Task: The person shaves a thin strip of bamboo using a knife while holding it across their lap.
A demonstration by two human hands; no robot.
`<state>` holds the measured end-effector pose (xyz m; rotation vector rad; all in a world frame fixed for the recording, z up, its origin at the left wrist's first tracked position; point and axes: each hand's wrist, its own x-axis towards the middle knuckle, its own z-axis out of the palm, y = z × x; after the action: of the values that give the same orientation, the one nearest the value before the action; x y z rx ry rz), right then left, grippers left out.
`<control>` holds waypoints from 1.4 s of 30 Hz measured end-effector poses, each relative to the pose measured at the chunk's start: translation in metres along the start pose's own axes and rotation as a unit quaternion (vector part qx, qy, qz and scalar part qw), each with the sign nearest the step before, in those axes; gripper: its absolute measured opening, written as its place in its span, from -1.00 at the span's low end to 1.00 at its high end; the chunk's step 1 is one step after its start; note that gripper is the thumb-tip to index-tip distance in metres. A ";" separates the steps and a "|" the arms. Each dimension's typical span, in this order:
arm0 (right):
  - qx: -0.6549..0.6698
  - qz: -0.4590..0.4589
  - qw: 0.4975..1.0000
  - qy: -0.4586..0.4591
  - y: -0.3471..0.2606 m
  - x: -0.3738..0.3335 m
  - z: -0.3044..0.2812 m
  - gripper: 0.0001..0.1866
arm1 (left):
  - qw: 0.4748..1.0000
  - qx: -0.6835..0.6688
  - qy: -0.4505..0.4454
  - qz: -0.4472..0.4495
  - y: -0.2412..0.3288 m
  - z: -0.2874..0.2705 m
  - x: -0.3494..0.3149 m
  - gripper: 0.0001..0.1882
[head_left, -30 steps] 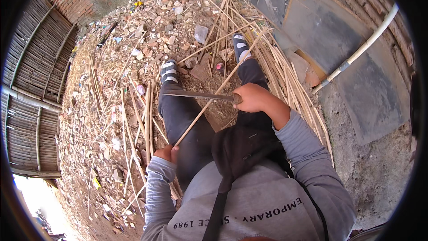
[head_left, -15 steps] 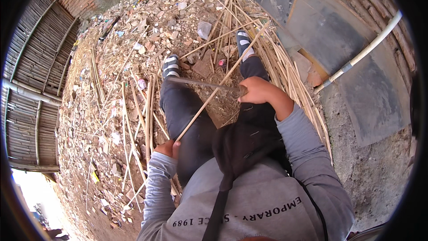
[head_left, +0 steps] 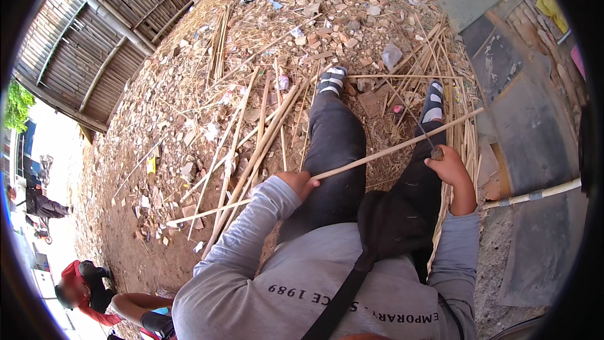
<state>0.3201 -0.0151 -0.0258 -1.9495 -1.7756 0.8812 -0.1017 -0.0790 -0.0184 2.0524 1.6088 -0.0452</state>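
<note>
A long, pale bamboo strip [head_left: 384,153] slants across my thighs, rising from lower left to upper right. My left hand [head_left: 298,185] is closed round it above my left thigh, and its lower end sticks out past my left forearm. Over my right thigh, my right hand [head_left: 449,169] grips the wooden handle of a long-bladed knife [head_left: 423,127]. The blade appears nearly edge-on as a thin dark line pointing forward, away from me, and crosses the strip in the picture. Whether blade and strip touch, I cannot tell.
Several loose bamboo strips [head_left: 264,138] lie left of my legs, with more piled by my right foot [head_left: 433,97]. Rubble and straw [head_left: 170,151] cover the ground. Dark sheets [head_left: 535,126] lean at the right. A bamboo wall [head_left: 119,19] stands far left; a person in red [head_left: 85,289] sits lower left.
The view has swung left, bringing other people into sight. The blade, earlier pointing left across the strip, now points forward. Both hands keep hold of their things.
</note>
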 end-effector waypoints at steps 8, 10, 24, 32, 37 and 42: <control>-0.067 -0.037 0.996 -0.052 -0.027 -0.011 0.005 -0.69 | 0.999 -0.007 0.039 0.003 -0.006 0.008 -0.002 -0.51; -0.058 -0.020 0.997 -0.057 -0.005 -0.007 0.005 -0.68 | 0.998 -0.017 0.051 0.008 0.002 0.005 0.002 -0.52; 0.048 -0.101 0.986 0.127 -0.010 -0.038 0.013 -0.57 | 0.979 -0.015 0.193 0.070 -0.002 0.005 -0.011 -0.74; 0.040 -0.136 0.989 0.044 -0.034 -0.035 0.030 -0.61 | 0.987 -0.015 0.160 -0.014 0.009 0.017 -0.012 -0.57; -0.052 -0.144 0.988 0.013 -0.037 -0.026 0.019 -0.65 | 0.987 -0.038 0.153 -0.011 0.001 0.020 -0.011 -0.52; -0.070 -0.136 0.988 -0.012 -0.039 -0.021 0.005 -0.67 | 0.987 -0.085 0.135 0.009 0.002 0.013 -0.009 -0.48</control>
<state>0.2871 -0.0309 0.0003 -1.7254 -2.1060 0.7062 -0.0993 -0.0927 -0.0256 2.0048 1.6859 0.3796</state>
